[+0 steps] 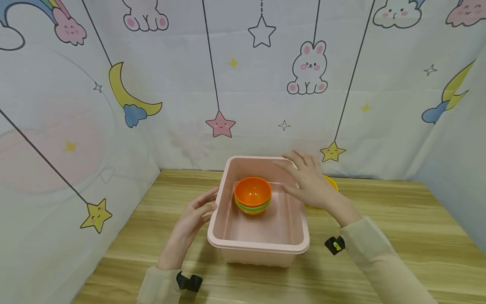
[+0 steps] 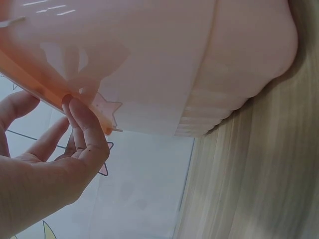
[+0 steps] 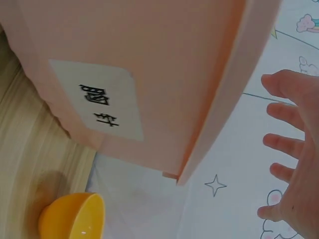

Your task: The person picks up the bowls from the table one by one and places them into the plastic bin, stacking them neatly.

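A pink plastic bin (image 1: 262,249) stands on the table. Inside it, toward the back left, sits a stack of small bowls, with an orange bowl (image 1: 252,192) on top, a green bowl (image 1: 253,207) under it and a yellow-orange one lowest. The left hand (image 1: 193,217) is at the bin's left side, its loosely bent fingers touching or nearly touching the outside of the rim. Over the right rim hovers the right hand (image 1: 309,179), fingers spread, holding nothing. A yellow bowl (image 3: 75,216) stands on the table beyond the bin's right side, mostly hidden behind the right hand in the head view.
The wood-grain table (image 1: 383,236) extends to both sides of the bin. A white curtain (image 1: 182,84) printed with stars, moons and rabbits hangs behind and at the sides. A white label (image 3: 99,102) with dark writing is stuck on the bin's right wall.
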Motion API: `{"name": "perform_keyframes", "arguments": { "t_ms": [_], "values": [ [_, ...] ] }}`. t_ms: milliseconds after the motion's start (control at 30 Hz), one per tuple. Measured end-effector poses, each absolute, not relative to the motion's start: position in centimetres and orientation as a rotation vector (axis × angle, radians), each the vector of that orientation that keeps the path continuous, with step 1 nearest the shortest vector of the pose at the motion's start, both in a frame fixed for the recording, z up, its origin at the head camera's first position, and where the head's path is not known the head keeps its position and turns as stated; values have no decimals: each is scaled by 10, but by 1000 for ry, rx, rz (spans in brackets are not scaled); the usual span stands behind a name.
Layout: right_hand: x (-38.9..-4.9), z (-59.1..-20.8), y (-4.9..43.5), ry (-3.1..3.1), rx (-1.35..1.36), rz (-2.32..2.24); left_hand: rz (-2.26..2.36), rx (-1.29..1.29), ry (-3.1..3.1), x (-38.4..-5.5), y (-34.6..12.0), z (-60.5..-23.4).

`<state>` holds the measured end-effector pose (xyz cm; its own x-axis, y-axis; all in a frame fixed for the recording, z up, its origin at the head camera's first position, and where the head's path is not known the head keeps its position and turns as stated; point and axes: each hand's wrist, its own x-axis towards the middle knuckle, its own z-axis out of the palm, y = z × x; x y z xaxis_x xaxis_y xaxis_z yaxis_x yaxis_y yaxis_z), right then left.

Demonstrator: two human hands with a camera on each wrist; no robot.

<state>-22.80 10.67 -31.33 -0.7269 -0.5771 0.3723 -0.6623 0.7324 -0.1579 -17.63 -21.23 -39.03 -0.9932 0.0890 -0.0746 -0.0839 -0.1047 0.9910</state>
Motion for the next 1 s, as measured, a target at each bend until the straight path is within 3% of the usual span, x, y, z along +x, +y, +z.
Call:
{"name": "perform_keyframes", "arguments": {
  "t_ms": [1000],
  "values": [
    [-246, -357, 144, -2553, 818, 555, 2249, 13, 2021, -176, -212, -390]
  ]
}}
